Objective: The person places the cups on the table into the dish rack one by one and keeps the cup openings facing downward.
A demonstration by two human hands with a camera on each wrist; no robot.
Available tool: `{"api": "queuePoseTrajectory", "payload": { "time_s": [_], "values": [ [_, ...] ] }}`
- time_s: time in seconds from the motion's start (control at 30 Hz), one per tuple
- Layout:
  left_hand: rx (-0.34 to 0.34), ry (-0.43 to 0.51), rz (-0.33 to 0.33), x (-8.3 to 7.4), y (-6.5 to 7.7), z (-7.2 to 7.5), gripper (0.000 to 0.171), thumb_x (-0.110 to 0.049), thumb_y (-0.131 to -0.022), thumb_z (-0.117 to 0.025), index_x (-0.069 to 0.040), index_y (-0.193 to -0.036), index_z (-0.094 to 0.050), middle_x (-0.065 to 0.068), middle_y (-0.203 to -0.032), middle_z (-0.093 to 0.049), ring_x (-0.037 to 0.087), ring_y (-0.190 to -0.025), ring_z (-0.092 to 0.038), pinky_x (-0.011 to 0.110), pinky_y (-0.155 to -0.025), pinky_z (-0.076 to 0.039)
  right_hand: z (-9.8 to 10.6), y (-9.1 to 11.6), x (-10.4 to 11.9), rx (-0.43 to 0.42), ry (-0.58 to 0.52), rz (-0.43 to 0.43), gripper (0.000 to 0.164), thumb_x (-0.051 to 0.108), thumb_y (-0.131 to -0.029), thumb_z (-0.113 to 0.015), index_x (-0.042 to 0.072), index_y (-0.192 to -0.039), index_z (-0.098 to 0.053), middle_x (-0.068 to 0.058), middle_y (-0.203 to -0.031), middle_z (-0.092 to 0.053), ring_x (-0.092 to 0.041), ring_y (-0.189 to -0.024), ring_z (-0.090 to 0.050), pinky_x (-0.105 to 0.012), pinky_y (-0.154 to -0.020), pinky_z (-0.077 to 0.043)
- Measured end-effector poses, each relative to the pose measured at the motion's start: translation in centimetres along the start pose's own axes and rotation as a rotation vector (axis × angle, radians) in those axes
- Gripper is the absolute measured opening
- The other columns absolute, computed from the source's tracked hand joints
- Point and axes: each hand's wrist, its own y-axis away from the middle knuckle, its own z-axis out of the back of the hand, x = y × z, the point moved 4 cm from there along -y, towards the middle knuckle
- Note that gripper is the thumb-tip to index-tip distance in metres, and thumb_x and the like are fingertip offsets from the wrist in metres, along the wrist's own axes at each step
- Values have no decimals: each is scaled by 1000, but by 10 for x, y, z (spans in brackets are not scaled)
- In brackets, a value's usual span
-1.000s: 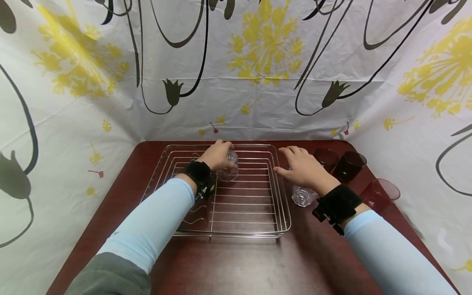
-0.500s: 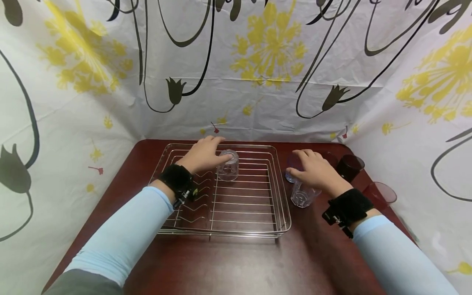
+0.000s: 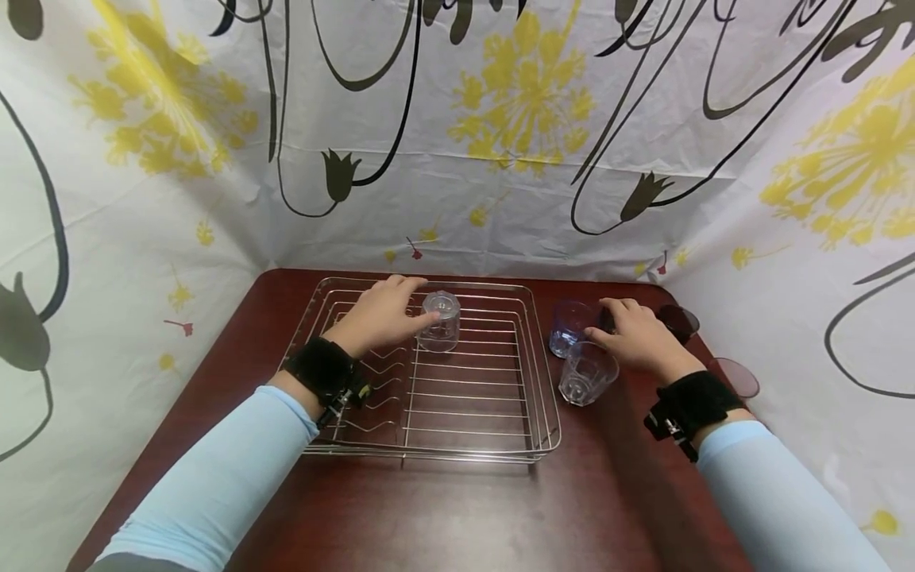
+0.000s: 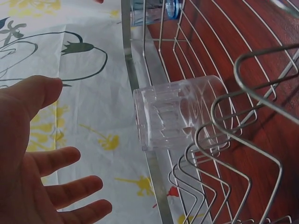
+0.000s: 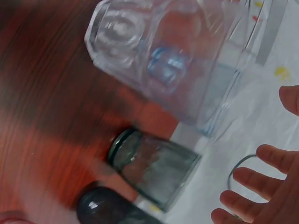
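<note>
A clear glass [image 3: 442, 327] stands upside down in the wire dish rack [image 3: 465, 409], toward its back. My left hand [image 3: 379, 318] is over the rack just left of it; the left wrist view shows spread fingertips [image 4: 91, 184] apart from the glass [image 4: 182, 116]. On the table right of the rack, a second clear glass [image 3: 588, 375] stands upright, with a blue glass [image 3: 567, 334] behind it. My right hand [image 3: 639, 338], fingers loosely extended and holding nothing, is to the right of both. In the right wrist view its fingers [image 5: 259, 184] are apart from the clear glass [image 5: 182, 60].
A greenish glass [image 5: 154, 163] and a dark glass [image 5: 112, 207] stand beyond my right hand. A reddish glass [image 3: 736, 377] is partly hidden behind the right wrist. Patterned sheeting [image 3: 457, 199] surrounds the red-brown table [image 3: 457, 516] at the back and sides.
My left hand has come off the upside-down glass in the rack and moved left. The right hand has shifted right, away from the clear and blue glasses.
</note>
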Motion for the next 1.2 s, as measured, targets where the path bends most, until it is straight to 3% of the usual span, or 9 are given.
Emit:
{"api": "queuePoseTrajectory", "payload": {
  "time_s": [0.2, 0.37, 0.8, 1.2],
  "values": [
    [12, 4, -9, -6, 1, -3, 75, -59, -96, -56, -17, -155, -38, 15, -155, -39, 37, -144, -35, 58, -116, -30, -6, -4, -27, 37, -70, -26, 77, 46, -101, -54, -9, -149, -32, -40, -146, -31, -61, -135, -26, -72, -108, -25],
    [22, -7, -10, -6, 1, -8, 75, -61, -96, -55, -18, -156, -37, 16, -156, -38, 38, -144, -35, 59, -116, -29, -8, -6, -43, 44, -59, -41, 74, 41, -101, -54, -9, -149, -31, -42, -146, -29, -65, -132, -25, -75, -106, -24],
    [-7, -14, 24, 7, 7, -4, 75, -59, -95, -56, -18, -155, -38, 15, -156, -38, 40, -143, -35, 61, -115, -29, -11, -24, -52, 45, -8, -15, 70, 30, -96, -60, -9, -148, -33, -42, -147, -28, -68, -130, -24, -76, -104, -26],
    [-18, -8, 25, 13, 5, -2, 74, -59, -95, -57, -19, -155, -39, 14, -156, -39, 39, -143, -37, 61, -114, -31, -12, -39, -54, 56, 49, -20, 73, 34, -94, -63, -8, -147, -34, -42, -144, -29, -68, -127, -27, -77, -97, -32]
  ]
}}
